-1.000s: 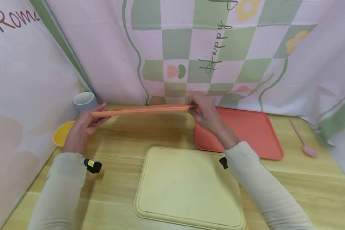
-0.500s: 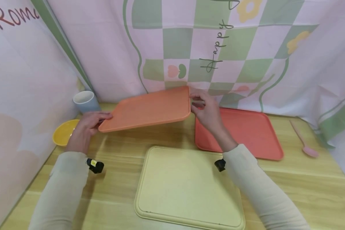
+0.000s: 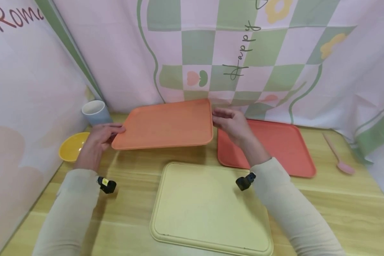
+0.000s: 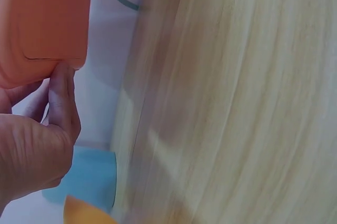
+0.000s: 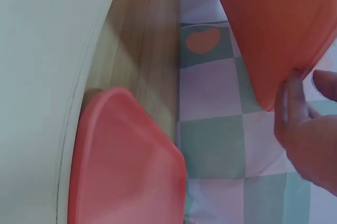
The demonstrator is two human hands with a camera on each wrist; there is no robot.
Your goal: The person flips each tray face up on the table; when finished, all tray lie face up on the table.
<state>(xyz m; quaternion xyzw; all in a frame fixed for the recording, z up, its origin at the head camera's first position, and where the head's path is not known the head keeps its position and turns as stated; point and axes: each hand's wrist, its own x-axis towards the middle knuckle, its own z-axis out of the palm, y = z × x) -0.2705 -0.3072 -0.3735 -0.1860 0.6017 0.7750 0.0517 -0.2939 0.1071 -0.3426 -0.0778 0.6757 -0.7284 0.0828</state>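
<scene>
An orange tray (image 3: 166, 124) is held above the table, face up and tilted, its far side higher than its near side. My left hand (image 3: 97, 142) pinches its left end, with fingers on the top and the thumb out of sight in the head view. The left wrist view shows that hand (image 4: 42, 134) at the tray's underside corner. My right hand (image 3: 233, 128) holds the right edge; in the right wrist view its fingertips touch the rim from below. A cream tray (image 3: 211, 206) lies flat in front, and a red tray (image 3: 278, 149) lies behind the right forearm.
A blue cup (image 3: 96, 112) and a yellow bowl (image 3: 72, 146) stand by the left hand, against the left cloth wall. A pink spoon (image 3: 337, 156) lies at the far right. A checked curtain (image 3: 198, 46) hangs behind the table.
From nearly edge-on, the orange tray has tipped so its top face shows. Its right end has since lowered slightly, and the right hand has shifted its fingers along the edge.
</scene>
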